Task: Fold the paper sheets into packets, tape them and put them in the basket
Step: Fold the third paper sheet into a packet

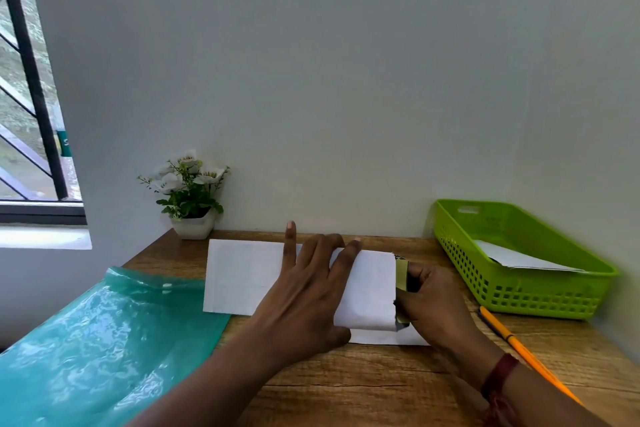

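A folded white paper packet (372,288) lies on the wooden desk (363,381), partly on top of another white sheet (239,274). My left hand (308,291) presses flat on the packet with straight, spread fingers. At the packet's right edge my right hand (433,302) curls its fingers round a small olive-green tape roll (401,276). The green basket (519,295) stands at the right with a white paper packet (512,258) inside.
A teal plastic folder (104,350) covers the desk's left part. A potted white flower (190,194) stands at the back against the wall. An orange pencil (519,347) lies at the right, in front of the basket. A window is at the far left.
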Available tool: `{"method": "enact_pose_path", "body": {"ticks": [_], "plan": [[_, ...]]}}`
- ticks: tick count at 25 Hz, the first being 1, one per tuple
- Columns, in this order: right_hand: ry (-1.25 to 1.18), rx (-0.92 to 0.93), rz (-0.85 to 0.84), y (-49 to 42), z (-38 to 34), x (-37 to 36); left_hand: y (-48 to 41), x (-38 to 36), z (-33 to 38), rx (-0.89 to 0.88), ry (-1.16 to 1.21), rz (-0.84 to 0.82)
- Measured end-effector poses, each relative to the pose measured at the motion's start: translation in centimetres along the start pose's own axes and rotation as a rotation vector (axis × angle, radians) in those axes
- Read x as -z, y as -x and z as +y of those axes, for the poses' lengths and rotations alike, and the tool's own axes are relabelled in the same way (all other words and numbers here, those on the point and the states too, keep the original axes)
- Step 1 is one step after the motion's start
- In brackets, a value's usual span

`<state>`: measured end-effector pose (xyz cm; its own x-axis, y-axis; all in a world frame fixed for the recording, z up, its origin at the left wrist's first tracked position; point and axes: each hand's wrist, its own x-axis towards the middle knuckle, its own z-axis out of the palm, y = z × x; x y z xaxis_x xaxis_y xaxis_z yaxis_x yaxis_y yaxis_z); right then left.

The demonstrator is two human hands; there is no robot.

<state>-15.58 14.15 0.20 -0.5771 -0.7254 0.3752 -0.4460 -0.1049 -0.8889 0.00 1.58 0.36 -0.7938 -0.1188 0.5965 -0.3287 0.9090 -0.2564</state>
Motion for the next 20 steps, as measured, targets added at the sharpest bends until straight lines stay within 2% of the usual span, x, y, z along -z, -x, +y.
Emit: {"method": "enact_pose_path", "body": {"ticks": [6, 11, 16, 20], "plan": [[-0.017, -0.040, 0.014, -0.7, 0.4, 0.6, 0.0, 0.5, -0.4, 0.006, -0.053, -0.019], [-0.190, -0.168, 0.092, -1.6, 0.7, 1.9, 0.1, 0.7, -2.9, 0.054, -0.066, -0.078], [-0.279, -0.261, 0.101, -1.9, 1.1, 2.5, 0.7, 0.7, -5.5, 0.131, 0.054, -0.149], [-0.262, -0.261, 0.074, -1.4, 1.1, 1.8, 0.3, 1.3, -4.2, 0.104, 0.115, -0.173]]}}
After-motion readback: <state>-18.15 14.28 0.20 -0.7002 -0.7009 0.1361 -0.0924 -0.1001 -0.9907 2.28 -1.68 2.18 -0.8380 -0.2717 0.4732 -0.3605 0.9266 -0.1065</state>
